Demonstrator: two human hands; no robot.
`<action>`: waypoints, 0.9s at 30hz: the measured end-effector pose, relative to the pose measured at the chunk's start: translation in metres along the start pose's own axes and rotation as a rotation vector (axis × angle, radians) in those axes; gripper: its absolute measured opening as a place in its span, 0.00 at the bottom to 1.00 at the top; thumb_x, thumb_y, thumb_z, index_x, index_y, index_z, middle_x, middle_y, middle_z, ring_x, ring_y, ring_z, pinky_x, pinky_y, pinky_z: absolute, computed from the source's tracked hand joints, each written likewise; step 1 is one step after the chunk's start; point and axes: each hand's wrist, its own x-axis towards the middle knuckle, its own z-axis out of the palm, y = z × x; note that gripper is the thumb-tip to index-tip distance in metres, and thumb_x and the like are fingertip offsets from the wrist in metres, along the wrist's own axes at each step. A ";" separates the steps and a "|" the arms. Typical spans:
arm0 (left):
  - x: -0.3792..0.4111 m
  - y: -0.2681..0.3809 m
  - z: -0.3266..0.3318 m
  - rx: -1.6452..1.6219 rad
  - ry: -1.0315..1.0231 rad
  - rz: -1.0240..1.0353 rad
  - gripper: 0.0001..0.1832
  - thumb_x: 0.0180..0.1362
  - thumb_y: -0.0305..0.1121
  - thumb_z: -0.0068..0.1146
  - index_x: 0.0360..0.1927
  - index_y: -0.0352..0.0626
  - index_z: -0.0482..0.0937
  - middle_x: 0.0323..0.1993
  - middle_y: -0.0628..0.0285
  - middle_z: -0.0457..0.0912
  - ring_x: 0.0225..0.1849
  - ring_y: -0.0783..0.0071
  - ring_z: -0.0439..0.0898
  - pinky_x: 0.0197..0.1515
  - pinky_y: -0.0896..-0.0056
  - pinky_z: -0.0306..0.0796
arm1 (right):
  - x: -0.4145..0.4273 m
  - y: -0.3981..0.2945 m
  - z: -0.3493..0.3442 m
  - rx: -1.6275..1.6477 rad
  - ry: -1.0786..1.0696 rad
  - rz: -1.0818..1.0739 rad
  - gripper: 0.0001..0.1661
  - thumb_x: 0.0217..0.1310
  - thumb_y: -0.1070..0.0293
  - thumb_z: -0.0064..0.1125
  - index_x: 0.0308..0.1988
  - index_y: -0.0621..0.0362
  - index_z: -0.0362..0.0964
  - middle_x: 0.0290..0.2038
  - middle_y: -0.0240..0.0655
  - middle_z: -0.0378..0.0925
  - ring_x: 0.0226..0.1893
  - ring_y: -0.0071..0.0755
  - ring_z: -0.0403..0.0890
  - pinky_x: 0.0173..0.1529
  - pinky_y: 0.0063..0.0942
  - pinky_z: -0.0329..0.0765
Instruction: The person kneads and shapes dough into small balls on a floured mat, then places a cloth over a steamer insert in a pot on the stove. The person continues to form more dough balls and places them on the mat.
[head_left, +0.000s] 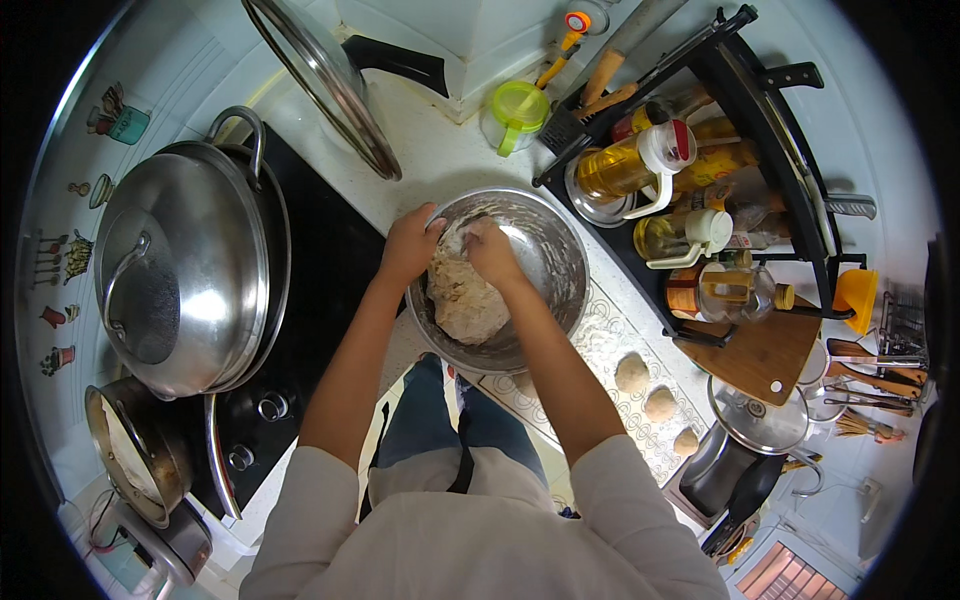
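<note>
A stainless steel mixing bowl (559, 259) stands on the counter in front of me, its inner wall smeared with flour and dough. Inside it, a rough, lumpy mass of dough (469, 307) lies against the left side. My left hand (409, 244) grips the bowl's upper left rim, thumb over the edge. Down in the bowl, my right hand (489, 251) has its fingers curled at the upper end of the dough; the fingertips are partly hidden. Right of the bowl, a floured pastry mat (600, 319) with printed circles carries several dough balls (632, 373).
Left is a black cooktop (330, 225) with a large lidded steel wok (210, 262) and a smaller pot (142, 442). A glass lid (337, 97) leans behind. A black rack (795, 165) holds oil bottles (615, 169) at right, near a wooden cutting board (757, 352) and a sink (697, 476).
</note>
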 end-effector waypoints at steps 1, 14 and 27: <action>-0.001 -0.004 0.000 0.026 0.026 0.030 0.14 0.55 0.35 0.47 0.40 0.35 0.71 0.33 0.47 0.75 0.35 0.52 0.74 0.36 0.61 0.66 | -0.001 -0.004 -0.001 0.075 -0.126 0.006 0.06 0.46 0.75 0.48 0.28 0.65 0.70 0.28 0.50 0.71 0.33 0.51 0.73 0.38 0.37 0.68; -0.001 -0.002 -0.001 0.086 0.040 0.113 0.12 0.54 0.32 0.47 0.39 0.35 0.70 0.29 0.46 0.74 0.32 0.48 0.73 0.34 0.59 0.66 | -0.008 0.003 -0.012 0.011 -0.386 -0.151 0.17 0.46 0.82 0.43 0.38 0.61 0.71 0.33 0.48 0.74 0.35 0.42 0.75 0.42 0.29 0.69; -0.001 0.001 -0.006 0.156 0.069 0.017 0.14 0.54 0.32 0.47 0.41 0.33 0.69 0.30 0.44 0.74 0.33 0.46 0.73 0.35 0.58 0.66 | 0.011 -0.024 -0.035 0.049 -0.009 -0.104 0.13 0.44 0.78 0.46 0.34 0.59 0.73 0.33 0.48 0.73 0.35 0.51 0.74 0.42 0.36 0.70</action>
